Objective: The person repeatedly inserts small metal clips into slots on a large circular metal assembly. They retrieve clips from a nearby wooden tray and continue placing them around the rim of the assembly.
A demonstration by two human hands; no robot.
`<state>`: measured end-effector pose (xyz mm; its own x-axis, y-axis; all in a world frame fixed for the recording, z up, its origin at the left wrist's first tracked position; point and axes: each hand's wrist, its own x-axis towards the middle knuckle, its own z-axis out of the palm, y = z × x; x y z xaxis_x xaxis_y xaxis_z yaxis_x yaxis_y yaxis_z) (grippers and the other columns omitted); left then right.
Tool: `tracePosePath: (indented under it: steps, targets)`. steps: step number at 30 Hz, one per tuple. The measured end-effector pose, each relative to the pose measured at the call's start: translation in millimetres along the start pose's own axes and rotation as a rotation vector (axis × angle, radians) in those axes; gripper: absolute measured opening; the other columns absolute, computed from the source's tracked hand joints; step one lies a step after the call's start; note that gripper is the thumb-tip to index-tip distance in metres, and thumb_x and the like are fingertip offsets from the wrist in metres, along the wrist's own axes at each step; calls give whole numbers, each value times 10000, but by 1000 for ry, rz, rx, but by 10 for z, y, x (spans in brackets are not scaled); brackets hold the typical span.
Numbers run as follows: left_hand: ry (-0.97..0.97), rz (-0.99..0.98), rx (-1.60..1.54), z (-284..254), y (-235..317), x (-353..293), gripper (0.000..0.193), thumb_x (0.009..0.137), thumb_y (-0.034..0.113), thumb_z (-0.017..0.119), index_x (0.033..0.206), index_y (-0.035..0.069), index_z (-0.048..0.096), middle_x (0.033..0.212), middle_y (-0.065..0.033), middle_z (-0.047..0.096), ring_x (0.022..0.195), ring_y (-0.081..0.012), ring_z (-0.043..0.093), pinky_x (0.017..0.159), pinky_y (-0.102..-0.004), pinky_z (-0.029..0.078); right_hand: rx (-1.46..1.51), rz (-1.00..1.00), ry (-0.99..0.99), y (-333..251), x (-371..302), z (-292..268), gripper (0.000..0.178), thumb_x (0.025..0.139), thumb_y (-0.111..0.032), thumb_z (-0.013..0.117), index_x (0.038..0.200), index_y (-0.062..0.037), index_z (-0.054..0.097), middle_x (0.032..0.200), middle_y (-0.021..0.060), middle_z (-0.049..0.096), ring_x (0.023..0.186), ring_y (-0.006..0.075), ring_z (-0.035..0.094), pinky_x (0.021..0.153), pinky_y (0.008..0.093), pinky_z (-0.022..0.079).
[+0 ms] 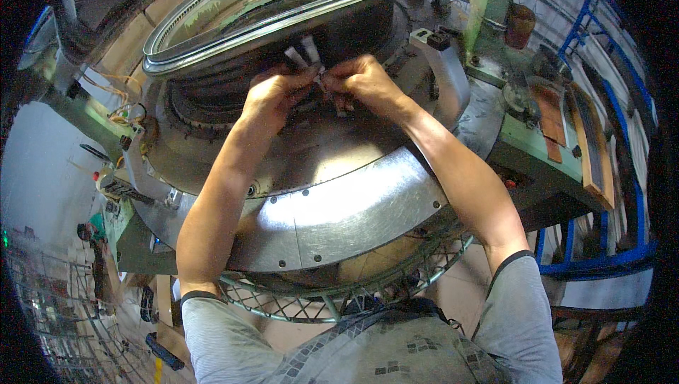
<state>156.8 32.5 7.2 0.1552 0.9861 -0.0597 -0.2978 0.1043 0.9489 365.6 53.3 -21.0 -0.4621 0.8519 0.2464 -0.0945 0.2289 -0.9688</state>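
Observation:
Both of my hands are raised close together in front of a large round machine with a shiny metal ring (pixel 269 13) at its top. My left hand (pixel 277 92) is closed, its fingertips pinching a thin white strip (pixel 309 48). Two pale ends of strip stand up above the fingers. My right hand (pixel 364 83) is closed too, its fingertips meeting the left ones on the same whitish material. A little of it hangs below the fingers. How the strips cross between the fingertips is too small to make out.
A curved bare-metal rim (pixel 353 204) with bolts lies under my forearms, above a green lattice guard (pixel 283 306). A bent metal bracket (pixel 445 76) rises at the right. Farther right stand a green post (pixel 493 9) and a blue rack (pixel 601 267). Another person (pixel 95 232) is far left.

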Motion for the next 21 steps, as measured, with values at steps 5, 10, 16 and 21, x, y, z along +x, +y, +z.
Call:
tracePosePath:
  steps: [5,10,16,21]
  targets:
    - [-128,146,-108,132,-5,-177,203,866,-25,698,1068,-8,683,1000,-139,735,979,-265,715,960,-381,567,-441,-244,277,75,-7,-20,133,888,-121,721,905,1,771,766,60,739,653,110,650,585,284,512]
    - [-234,561,490,243,145,-296,60,852,-40,744,902,-22,717,921,-90,763,854,-198,746,789,-322,615,-554,-347,330,116,21,-24,174,863,-127,729,983,-12,778,833,122,773,722,127,682,686,306,542]
    - [120,1045,1561,207,1,-310,164,694,-48,655,835,29,689,930,-174,713,786,-366,704,712,-422,597,-644,-309,340,86,19,-25,194,858,-160,746,987,-19,780,844,162,764,723,129,697,689,315,551]
    - [119,1018,1640,156,-101,-240,205,648,-72,670,832,13,697,1210,-184,679,872,-370,720,745,-435,612,-659,-289,359,135,58,-33,198,857,-155,742,997,-20,779,856,167,763,719,140,702,690,318,553]
